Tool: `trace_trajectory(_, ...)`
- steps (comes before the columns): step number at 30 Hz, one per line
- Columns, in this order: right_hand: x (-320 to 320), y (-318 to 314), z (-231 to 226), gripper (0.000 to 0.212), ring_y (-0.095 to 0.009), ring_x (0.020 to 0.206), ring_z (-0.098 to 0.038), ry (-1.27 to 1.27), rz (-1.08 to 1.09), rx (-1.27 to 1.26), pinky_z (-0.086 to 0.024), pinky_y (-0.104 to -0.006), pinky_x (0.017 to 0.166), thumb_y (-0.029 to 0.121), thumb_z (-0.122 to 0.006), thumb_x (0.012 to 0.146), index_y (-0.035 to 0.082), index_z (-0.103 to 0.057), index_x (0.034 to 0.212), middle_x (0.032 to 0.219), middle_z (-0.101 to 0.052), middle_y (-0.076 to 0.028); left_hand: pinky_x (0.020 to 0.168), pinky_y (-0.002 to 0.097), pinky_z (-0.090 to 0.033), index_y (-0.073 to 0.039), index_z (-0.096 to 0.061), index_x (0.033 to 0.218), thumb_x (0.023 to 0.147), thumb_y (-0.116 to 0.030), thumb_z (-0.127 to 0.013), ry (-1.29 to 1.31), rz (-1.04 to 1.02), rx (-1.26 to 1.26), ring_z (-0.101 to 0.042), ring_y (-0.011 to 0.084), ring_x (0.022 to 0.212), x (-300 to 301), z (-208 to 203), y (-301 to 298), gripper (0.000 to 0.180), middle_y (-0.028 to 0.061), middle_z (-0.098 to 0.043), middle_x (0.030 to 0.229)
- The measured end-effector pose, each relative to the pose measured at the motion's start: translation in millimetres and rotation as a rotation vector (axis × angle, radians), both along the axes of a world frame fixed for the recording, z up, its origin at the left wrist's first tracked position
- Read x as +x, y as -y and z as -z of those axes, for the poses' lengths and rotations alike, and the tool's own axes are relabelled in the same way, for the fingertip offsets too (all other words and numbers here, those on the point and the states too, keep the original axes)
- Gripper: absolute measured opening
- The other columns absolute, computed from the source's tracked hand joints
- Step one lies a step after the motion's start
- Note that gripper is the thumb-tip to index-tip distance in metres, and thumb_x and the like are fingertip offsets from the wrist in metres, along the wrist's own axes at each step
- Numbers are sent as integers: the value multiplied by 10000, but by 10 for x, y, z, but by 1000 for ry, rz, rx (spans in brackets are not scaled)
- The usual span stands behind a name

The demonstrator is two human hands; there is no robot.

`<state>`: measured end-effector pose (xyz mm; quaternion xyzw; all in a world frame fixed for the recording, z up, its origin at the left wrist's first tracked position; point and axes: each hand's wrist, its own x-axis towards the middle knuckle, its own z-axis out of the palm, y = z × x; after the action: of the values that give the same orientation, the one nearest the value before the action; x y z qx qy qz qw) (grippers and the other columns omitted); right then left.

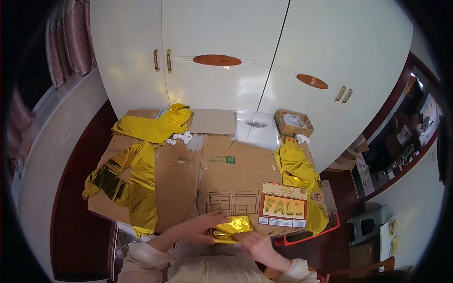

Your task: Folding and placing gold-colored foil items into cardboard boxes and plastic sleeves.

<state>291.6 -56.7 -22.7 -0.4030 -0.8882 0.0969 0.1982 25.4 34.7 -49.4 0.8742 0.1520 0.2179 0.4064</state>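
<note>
Close to my body, both hands hold a folded bundle of shiny gold foil balloon (pixel 236 225). My left hand (pixel 203 228) grips its left side, fingers bent round the edge. On the lower right corner, my right hand (pixel 257 246) closes its fingers, partly hiding the foil. Just right of the bundle lies a flat printed package (pixel 283 206) with an orange picture of gold balloon letters. A flat gold foil balloon (pixel 142 184) spreads over the cardboard at left, and another gold foil balloon (pixel 151 127) lies behind it. More gold foil (pixel 293 160) lies at right, partly under the package.
Flattened brown cardboard (pixel 179 174) covers the work surface. Small white rolls (pixel 183 137), a clear plastic bag (pixel 257 129) and a small open carton (pixel 293 123) stand along the back, before white cabinet doors (pixel 222 28). A red crate edge (pixel 311 236) and grey stool (pixel 370 224) are at right.
</note>
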Motion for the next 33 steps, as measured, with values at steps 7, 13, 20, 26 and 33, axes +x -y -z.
trace_trajectory(7,118,-318,-347,282,-264,667,-660,-247,127,-228,-523,-356,573,88,-658,828,108,-693,1107,800,-685,-107,856,297,-526,-73,-579,1304,850,-242,-737,-49,-286,-147,-692,167,928,-18,-301,213,510,120,-694,1041)
trace_trajectory(13,181,-456,-392,249,-251,632,-654,-409,188,-494,-503,-331,572,122,-668,878,83,-675,1124,776,-680,-138,764,241,-519,-32,-565,1292,901,-131,-686,262,-508,-428,-646,87,850,233,-367,275,421,74,-697,988)
trace_trajectory(20,638,-468,-466,217,-66,765,-583,-626,384,-791,-483,-234,699,77,-663,902,16,-667,1111,882,-682,-20,950,309,-472,2,-513,1326,1034,-202,-453,373,-436,-806,-609,162,1088,505,-177,-134,361,102,-649,1174)
trace_trajectory(26,1280,-253,-534,210,-79,829,-613,-1076,538,-563,-489,-228,750,-4,-649,884,-27,-663,1092,958,-685,-23,1012,397,-436,-16,-538,1305,953,-353,-535,-89,-393,320,-581,297,1169,1229,245,-179,488,158,-617,1226)
trace_trajectory(33,1825,-22,-577,218,-101,825,-636,-1343,707,-235,-498,-247,775,-14,-657,864,-28,-652,1082,973,-699,-48,1123,488,-279,-8,-543,1282,884,-505,-570,-297,-190,773,-446,295,1313,1582,364,48,637,177,-520,1355)
